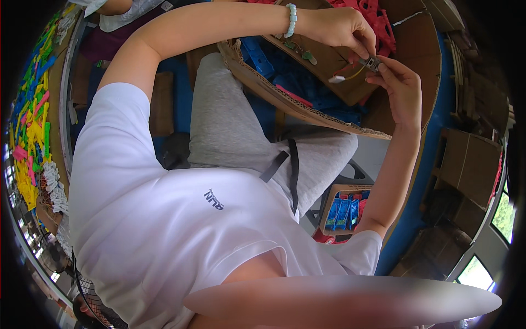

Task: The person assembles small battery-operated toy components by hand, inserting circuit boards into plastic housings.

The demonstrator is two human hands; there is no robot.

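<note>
Both my hands meet over an open cardboard box (329, 118). My left hand (345, 30), with a beaded bracelet at the wrist, pinches one end of a small grey electronic part (372, 64). The fingers of my right hand (404, 88) close on its other side. Thin yellow and red wires hang near the part, and a white plug (337, 79) shows at the end of them. Below my left hand, small green circuit boards (308, 57) lie on a cardboard sheet (342, 93). Whether the wires join the grey part is too small to tell.
Red plastic pieces (378, 24) fill the box's far side; blue plastic pieces (257, 57) lie nearer. By my right elbow stands a smaller box (342, 211) of blue and red pieces. Colourful parts (35, 131) cover a surface at far left. Cardboard boxes (466, 164) stand at right.
</note>
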